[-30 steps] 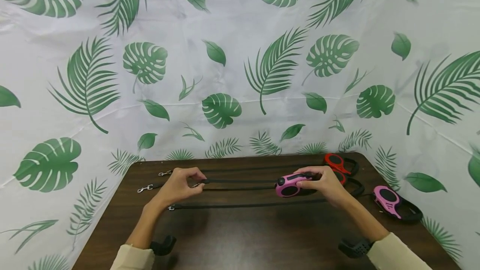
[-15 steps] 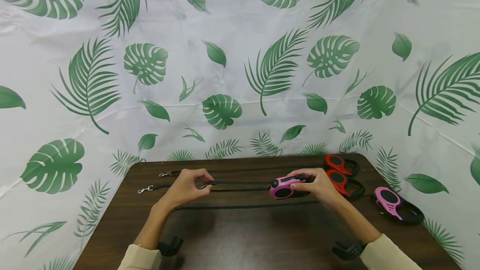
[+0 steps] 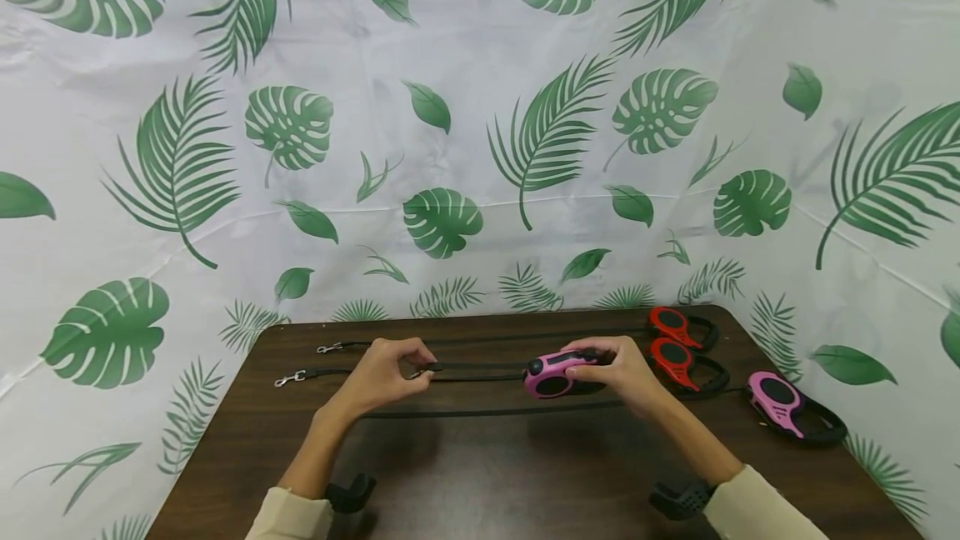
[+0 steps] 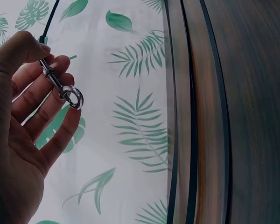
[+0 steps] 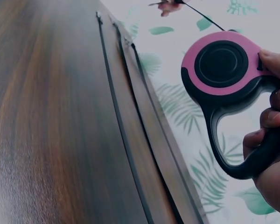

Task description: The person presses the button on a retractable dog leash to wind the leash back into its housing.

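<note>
My right hand [image 3: 624,375] grips the black loop handle of a pink and black retractable dog leash [image 3: 551,377] above the table. In the right wrist view the thumb lies by the button of its round case [image 5: 221,64]. My left hand [image 3: 382,375] pinches the strap end of the same leash between thumb and forefinger. From that pinch a silver snap hook [image 4: 61,87] hangs across the other fingers in the left wrist view. A thin black cord [image 3: 480,379] runs taut between the two hands.
Two red retractable leashes [image 3: 675,361] and a second pink one [image 3: 776,398] lie on the right of the brown wooden table [image 3: 480,473]. Their black cords stretch left across it, two ending in visible snap hooks [image 3: 291,377]. A leaf-print sheet [image 3: 480,148] hangs behind.
Both hands have come nearer each other, the left moving right and the right moving left with the pink leash. The cord between them has become shorter.
</note>
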The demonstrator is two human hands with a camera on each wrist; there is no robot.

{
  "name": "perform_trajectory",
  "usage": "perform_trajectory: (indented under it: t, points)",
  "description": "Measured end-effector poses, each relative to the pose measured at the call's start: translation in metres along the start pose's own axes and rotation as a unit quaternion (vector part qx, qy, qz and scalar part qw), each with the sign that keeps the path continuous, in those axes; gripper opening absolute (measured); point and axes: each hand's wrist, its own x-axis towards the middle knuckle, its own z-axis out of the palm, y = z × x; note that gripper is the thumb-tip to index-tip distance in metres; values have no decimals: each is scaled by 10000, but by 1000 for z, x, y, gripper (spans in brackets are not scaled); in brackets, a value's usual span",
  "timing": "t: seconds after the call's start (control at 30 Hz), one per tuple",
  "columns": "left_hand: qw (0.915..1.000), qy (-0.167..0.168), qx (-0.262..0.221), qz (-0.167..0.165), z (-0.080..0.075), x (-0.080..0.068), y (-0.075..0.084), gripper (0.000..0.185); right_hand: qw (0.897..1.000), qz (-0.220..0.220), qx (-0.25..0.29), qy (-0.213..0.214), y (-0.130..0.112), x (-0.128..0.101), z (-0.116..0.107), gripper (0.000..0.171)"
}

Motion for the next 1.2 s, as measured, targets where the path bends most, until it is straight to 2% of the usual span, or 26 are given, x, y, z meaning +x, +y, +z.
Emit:
perform_trajectory:
  t: [0.17, 0.43, 0.67, 1.03, 1.2]
  points:
    - [9999, -10, -98, -19, 3, 4, 3, 16, 10000, -33, 27, -40, 1, 3, 5, 30]
    - [9999, 35, 9, 112, 10, 8, 5, 16, 10000, 9, 67, -2, 4, 8, 16, 31]
    - [9998, -75, -123, 108, 17, 13, 8, 14, 9998, -76, 146, -72, 2, 14, 24, 31]
    - [9999, -99, 92, -34, 26, 20, 14, 13, 9996, -124, 232, -62, 1, 19, 35, 30]
    - [9999, -74, 66, 31, 30, 23, 15, 13, 9994, -160, 305, -101, -1, 21, 39, 31]
